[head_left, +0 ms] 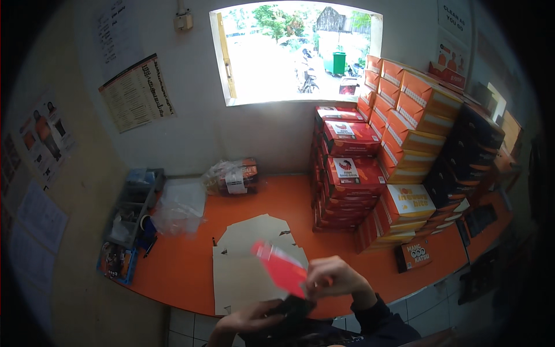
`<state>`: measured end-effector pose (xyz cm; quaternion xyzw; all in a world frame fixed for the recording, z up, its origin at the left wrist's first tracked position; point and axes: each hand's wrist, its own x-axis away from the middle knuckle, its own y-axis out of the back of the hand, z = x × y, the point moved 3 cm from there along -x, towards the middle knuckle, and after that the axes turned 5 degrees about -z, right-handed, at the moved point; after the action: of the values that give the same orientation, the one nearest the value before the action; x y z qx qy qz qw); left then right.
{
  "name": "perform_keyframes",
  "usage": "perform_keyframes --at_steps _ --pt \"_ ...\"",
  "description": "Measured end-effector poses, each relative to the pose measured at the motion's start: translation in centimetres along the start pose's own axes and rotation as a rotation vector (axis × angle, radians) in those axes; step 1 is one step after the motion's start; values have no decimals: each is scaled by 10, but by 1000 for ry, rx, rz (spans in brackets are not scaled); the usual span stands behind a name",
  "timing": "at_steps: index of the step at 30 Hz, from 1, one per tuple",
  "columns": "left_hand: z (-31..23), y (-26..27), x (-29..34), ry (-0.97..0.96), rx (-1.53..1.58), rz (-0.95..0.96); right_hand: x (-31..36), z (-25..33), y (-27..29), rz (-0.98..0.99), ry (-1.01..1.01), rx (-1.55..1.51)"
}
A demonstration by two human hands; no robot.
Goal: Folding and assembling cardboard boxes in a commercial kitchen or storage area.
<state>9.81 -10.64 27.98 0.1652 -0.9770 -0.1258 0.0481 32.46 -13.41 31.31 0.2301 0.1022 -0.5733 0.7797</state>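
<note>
My right hand (pixel 335 278) is closed, its fingers pinching the lower right end of a flat red piece (pixel 282 270) with a pale patch. That piece is tilted and smeared by motion, so I cannot tell whether it is card or plastic. Lower down, my left hand (pixel 252 316) curls around a dark object (pixel 293 309) just beneath the red piece; its kind is unclear. Under and beyond both hands lies a sheet of unfolded brown cardboard (pixel 240 274) with cut notches along its edges.
Red boxes (pixel 351 148) and orange boxes (pixel 399 130) are stacked high at the right, beside black boxes (pixel 471 147). A small dark box (pixel 413 255) lies near the front edge. Grey trays (pixel 134 199), clear plastic (pixel 176 211) and a wrapped bundle (pixel 234 177) occupy the orange table's left and back.
</note>
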Motion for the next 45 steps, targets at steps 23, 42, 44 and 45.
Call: perform_keyframes --at_steps 23,42,44,45 --pt "-2 -8 -24 44 -66 -1181 -13 -3 -32 -597 223 538" --pt "42 -5 -2 -356 -1357 -528 63 -120 34 -680 -482 -35" --pt "56 -10 10 -361 -1166 -511 85 -151 28 -580 -462 49" --pt "66 -10 17 -343 -972 -498 84 -160 28 -332 -886 399"
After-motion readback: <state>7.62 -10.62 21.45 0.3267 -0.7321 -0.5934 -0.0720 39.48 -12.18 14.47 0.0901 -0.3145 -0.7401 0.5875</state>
